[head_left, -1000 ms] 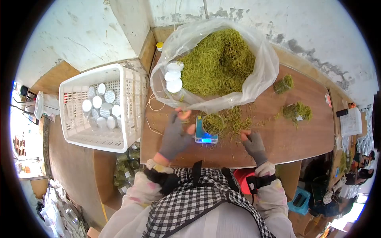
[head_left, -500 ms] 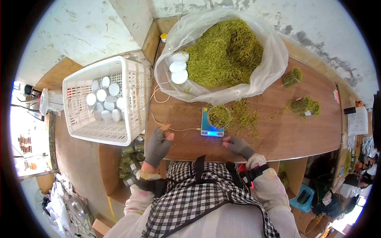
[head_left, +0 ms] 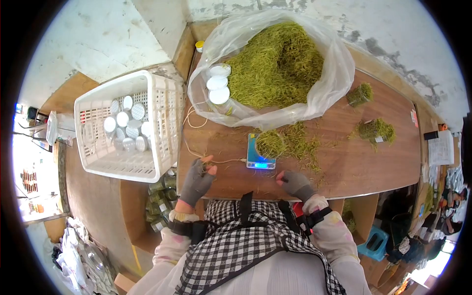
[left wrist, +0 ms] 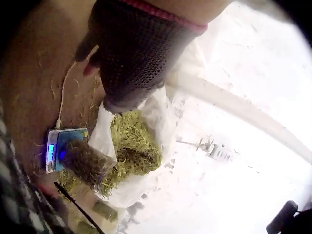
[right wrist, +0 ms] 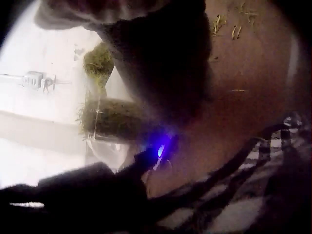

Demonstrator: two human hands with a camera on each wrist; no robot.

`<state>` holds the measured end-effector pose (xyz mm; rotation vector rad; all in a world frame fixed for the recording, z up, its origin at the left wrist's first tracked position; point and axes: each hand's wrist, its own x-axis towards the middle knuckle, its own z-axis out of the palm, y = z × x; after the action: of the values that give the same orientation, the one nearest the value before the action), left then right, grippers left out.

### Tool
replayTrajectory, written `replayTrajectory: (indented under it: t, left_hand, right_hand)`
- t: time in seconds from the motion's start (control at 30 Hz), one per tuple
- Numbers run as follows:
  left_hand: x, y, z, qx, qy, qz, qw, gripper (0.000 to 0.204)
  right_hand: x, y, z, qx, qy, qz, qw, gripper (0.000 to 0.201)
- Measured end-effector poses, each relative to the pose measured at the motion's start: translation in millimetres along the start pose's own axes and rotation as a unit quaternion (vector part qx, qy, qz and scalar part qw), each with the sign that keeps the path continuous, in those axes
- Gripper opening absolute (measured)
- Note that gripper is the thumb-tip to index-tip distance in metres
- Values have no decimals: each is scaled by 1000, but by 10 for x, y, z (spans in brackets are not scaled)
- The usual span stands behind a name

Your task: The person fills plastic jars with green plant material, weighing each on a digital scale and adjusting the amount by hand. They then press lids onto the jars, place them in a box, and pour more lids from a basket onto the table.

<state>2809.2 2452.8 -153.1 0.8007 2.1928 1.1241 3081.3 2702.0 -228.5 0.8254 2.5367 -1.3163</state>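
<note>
A clear jar (head_left: 270,144) packed with dried green strands stands on a small blue digital scale (head_left: 260,162), whose display glows blue. My left hand (head_left: 196,184), in a grey fingerless glove, hovers over the table's front left, apart from the scale, with its fingers loosely bent. My right hand (head_left: 297,185), gloved alike, rests low near the table's front edge, just right of the scale, fingers loosely curled. Neither hand touches the jar. In the left wrist view the jar (left wrist: 87,163) shows strands sticking out of its mouth.
A large plastic bag (head_left: 334,78) of green strands stands behind the scale, with white lids (head_left: 219,95) at its left side. Loose strands (head_left: 301,142) lie beside the jar. Two more filled jars (head_left: 377,130) stand right. A white basket (head_left: 155,123) with silver-lidded jars is left.
My left hand has drawn back from beside the scale toward the front left. My right hand has moved left and closer to the table edge. Both are nearly still over the last half second.
</note>
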Motion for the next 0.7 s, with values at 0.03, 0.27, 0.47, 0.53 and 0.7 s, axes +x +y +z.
replayTrajectory:
  t: [0.03, 0.27, 0.47, 0.53, 0.7]
  left_hand:
    - [6, 17, 2, 5, -1, 1, 1000, 46]
    - [69, 82, 38, 21, -27, 23, 999, 46]
    - [25, -102, 102, 28, -30, 42, 998, 44]
    - [31, -208, 84, 128, -39, 90, 987, 45]
    - [155, -1226, 251, 90, -64, 179, 978, 44]
  right_hand:
    - [1, -49, 31, -17, -2, 16, 1000, 29]
    - [122, -258, 27, -205, 21, 49, 977, 46]
    - [353, -40, -347, -232, 156, 173, 944, 61]
    - [406, -14, -425, -236, 218, 148, 935, 70]
    - [731, 37, -968, -134, 118, 237, 955, 121]
